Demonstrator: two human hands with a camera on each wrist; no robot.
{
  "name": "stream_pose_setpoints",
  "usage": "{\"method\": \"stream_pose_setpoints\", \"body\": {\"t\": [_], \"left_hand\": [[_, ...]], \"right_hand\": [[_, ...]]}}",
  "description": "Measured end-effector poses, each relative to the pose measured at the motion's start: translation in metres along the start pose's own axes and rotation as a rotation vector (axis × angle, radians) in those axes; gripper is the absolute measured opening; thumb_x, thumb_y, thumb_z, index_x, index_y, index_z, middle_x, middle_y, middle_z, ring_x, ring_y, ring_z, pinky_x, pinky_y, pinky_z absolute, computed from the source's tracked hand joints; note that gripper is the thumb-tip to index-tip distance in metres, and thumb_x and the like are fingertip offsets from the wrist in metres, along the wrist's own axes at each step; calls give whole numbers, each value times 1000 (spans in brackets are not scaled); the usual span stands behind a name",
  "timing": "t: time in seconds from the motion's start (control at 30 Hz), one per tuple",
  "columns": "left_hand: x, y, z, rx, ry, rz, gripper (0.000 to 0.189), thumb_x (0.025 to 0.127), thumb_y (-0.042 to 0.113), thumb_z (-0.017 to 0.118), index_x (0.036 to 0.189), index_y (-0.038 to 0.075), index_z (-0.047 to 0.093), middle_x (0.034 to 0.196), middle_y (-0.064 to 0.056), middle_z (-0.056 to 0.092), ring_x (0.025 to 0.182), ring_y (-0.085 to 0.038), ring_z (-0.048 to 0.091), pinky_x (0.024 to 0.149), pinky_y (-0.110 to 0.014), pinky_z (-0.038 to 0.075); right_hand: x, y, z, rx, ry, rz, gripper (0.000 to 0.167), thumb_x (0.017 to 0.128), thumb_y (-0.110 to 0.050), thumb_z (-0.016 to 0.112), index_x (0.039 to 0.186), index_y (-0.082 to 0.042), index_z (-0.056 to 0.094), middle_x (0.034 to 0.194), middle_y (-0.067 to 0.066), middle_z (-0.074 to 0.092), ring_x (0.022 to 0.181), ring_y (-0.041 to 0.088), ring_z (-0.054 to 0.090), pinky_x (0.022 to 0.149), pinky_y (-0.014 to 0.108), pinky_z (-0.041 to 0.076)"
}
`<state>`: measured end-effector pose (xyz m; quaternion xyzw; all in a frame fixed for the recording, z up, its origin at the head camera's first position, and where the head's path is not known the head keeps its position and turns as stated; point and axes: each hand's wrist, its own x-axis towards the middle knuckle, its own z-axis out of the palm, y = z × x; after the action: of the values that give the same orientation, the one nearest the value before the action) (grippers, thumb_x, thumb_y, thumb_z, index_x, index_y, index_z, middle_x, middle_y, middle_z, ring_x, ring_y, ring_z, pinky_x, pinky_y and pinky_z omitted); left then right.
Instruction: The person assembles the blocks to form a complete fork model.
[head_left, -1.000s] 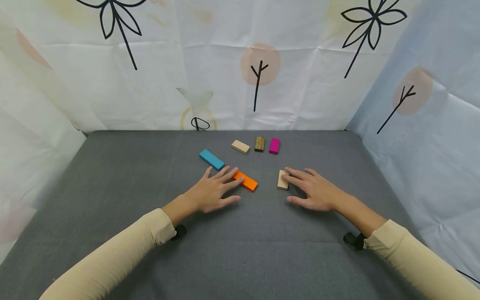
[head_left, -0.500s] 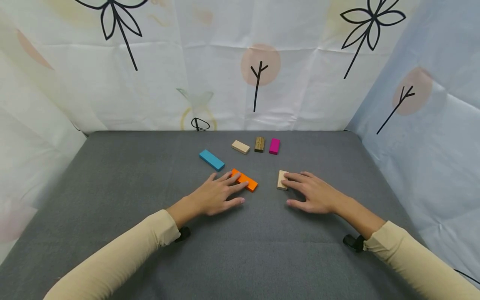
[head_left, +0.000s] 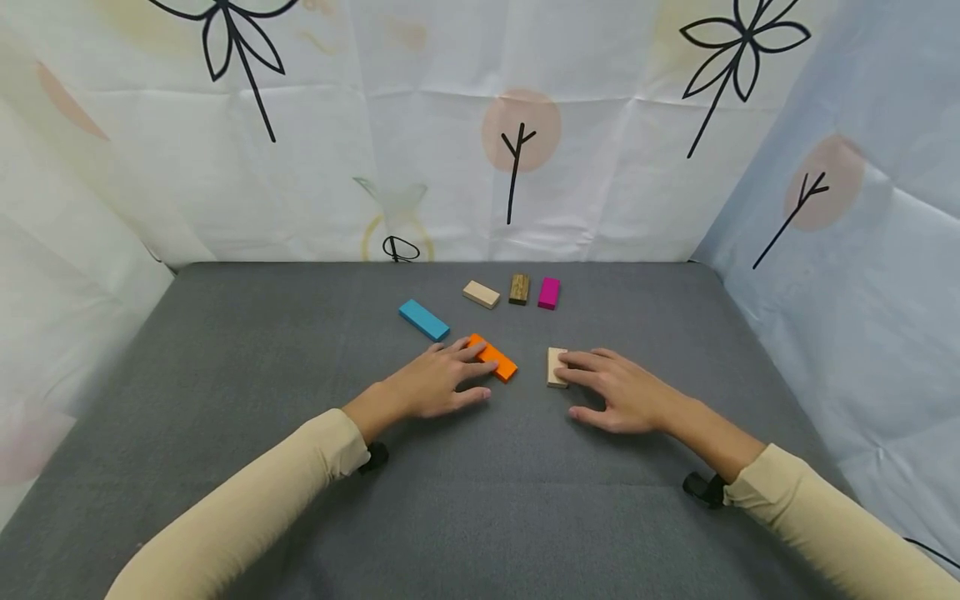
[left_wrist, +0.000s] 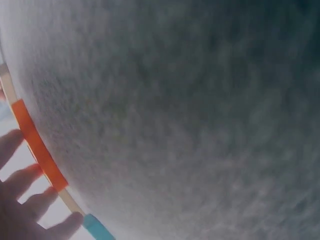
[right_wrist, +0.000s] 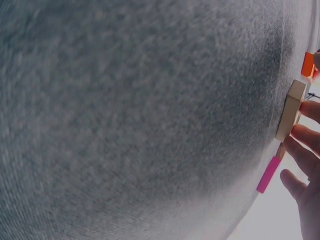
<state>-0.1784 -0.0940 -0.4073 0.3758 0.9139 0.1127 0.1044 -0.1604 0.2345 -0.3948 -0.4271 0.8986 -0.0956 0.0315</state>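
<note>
My left hand (head_left: 435,382) reaches over the orange block (head_left: 497,360), fingers spread, with fingertips on its upper side. In the left wrist view the fingers meet the long edge of that orange block (left_wrist: 40,145). My right hand (head_left: 626,390) lays its outstretched fingertips on a pale wooden block (head_left: 555,367), covering its right side. The right wrist view has the same pale block (right_wrist: 291,111) with fingers along it. Neither hand is curled round a block. A blue block (head_left: 423,320) lies just beyond the left hand.
Farther back on the grey table (head_left: 300,317) lie a second pale block (head_left: 481,293), a brown wood-grain block (head_left: 519,289) and a magenta block (head_left: 549,293). A printed white cloth (head_left: 435,125) rises along the table's back edge, with more cloth at both sides.
The pale block under my right hand has slid a little left and nearer, together with the hand. My left hand has shifted slightly right; the orange block has turned or moved only a touch.
</note>
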Motion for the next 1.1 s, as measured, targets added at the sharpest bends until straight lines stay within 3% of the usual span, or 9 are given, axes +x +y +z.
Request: {"method": "stream_pose_setpoints", "body": {"t": [0.23,0.57,0.7,0.9,1.1], "left_hand": [[9,-11,-2,-55,12,49,51,100,44,57,145,21,54,160,-9,32,149,-32,23,114,-59,27],[16,-16,-5,-165,29,56,45,98,34,65,140,18,60,157,-6,39,149,-30,25,116,-55,25],[15,-13,-5,-118,44,37,45,98,36,64,139,19,60,157,-8,38,149,-28,27,115,-61,23],[11,-2,0,24,101,45,43,100,35,60,138,17,62,155,-17,39,141,-32,41,108,-59,35],[12,1,3,-25,77,53,47,102,36,56,143,12,56,152,-17,43,134,-34,49,110,-47,38]], "right_hand": [[2,-6,3,-15,8,-61,59,92,-39,69,140,-7,58,149,14,48,132,33,50,109,56,36],[7,-20,6,-14,-36,-151,62,93,-40,67,143,-7,55,152,14,45,138,29,45,112,55,32],[8,-23,8,-16,-36,-169,62,93,-40,67,143,-7,54,152,14,45,138,28,44,113,53,32],[9,-28,9,-23,-24,-212,61,93,-40,67,143,-7,55,151,13,46,138,26,45,113,52,32],[12,-32,8,-4,-29,-235,60,93,-38,68,142,-6,56,150,13,47,138,26,45,113,52,32]]}}
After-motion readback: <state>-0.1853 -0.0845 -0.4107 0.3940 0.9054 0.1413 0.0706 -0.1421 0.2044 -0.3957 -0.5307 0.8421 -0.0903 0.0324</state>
